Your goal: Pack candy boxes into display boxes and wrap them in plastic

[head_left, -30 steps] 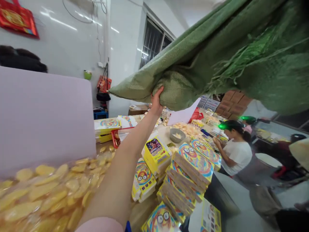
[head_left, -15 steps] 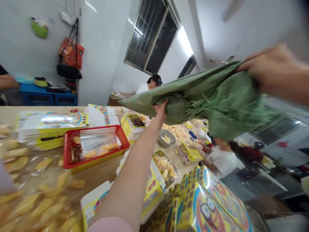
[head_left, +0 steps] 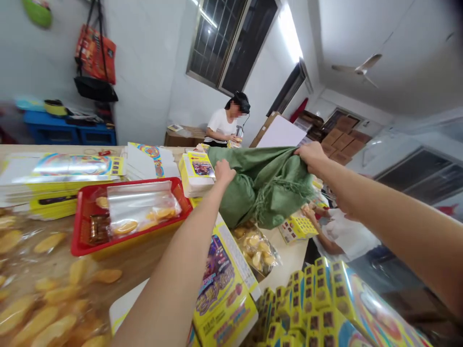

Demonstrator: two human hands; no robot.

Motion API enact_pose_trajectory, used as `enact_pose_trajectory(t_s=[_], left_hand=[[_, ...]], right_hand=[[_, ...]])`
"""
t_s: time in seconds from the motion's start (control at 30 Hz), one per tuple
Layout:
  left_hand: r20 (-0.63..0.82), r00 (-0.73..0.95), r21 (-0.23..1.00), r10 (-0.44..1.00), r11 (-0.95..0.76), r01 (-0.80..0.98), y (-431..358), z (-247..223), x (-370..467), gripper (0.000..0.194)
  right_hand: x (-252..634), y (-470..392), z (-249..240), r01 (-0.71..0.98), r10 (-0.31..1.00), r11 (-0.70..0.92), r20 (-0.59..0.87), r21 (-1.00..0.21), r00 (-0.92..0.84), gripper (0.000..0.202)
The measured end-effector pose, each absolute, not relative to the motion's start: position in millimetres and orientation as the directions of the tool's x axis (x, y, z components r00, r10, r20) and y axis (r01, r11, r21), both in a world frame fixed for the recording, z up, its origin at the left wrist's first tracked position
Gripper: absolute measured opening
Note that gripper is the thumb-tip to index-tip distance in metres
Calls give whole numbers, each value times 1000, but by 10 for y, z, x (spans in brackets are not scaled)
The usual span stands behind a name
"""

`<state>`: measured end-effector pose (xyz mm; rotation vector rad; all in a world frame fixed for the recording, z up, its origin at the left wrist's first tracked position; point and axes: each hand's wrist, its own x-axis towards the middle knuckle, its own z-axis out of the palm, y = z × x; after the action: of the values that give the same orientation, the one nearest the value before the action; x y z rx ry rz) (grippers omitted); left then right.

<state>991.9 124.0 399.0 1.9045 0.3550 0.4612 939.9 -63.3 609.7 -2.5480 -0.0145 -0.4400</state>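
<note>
A green woven sack with a frayed edge hangs between my two hands over the table. My left hand is closed on its left side, next to a stack of small yellow-and-white cartons. At the sack's upper right corner, my right hand grips the cloth. Below the sack sits an open box of wrapped yellow pieces, partly covered. A yellow printed box lies beside my left forearm.
A red tray holds plastic bags and yellow pieces. Loose yellow pieces lie at front left, flat cartons behind them. Stacked yellow boxes stand front right. One co-worker is at the far end, another at right.
The sack has come down from a raised, stretched position and now hangs in folds lower over the table. My right hand has moved down and left, closer to my left hand.
</note>
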Motion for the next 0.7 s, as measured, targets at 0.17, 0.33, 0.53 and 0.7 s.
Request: enact_pose_trajectory(t_s=[0.17, 0.33, 0.53, 0.7], left_hand=[[248, 878, 826, 408, -563, 28, 1460, 4094, 9666, 28], [258, 890, 754, 377, -655, 58, 1644, 4279, 9050, 24], [275, 900, 682, 339, -729, 66, 1933, 4477, 7587, 26], [271, 910, 640, 313, -765, 72, 2184, 4619, 5800, 16]], right_hand=[[9161, -541, 6302, 40, -10, -820, 85, -570, 996, 55], [8597, -587, 6615, 145, 124, -798, 77, -585, 989, 59], [7418, -732, 7016, 439, 417, -631, 197, -640, 887, 28], [5938, -780, 6993, 717, 464, -236, 572, -656, 677, 21]])
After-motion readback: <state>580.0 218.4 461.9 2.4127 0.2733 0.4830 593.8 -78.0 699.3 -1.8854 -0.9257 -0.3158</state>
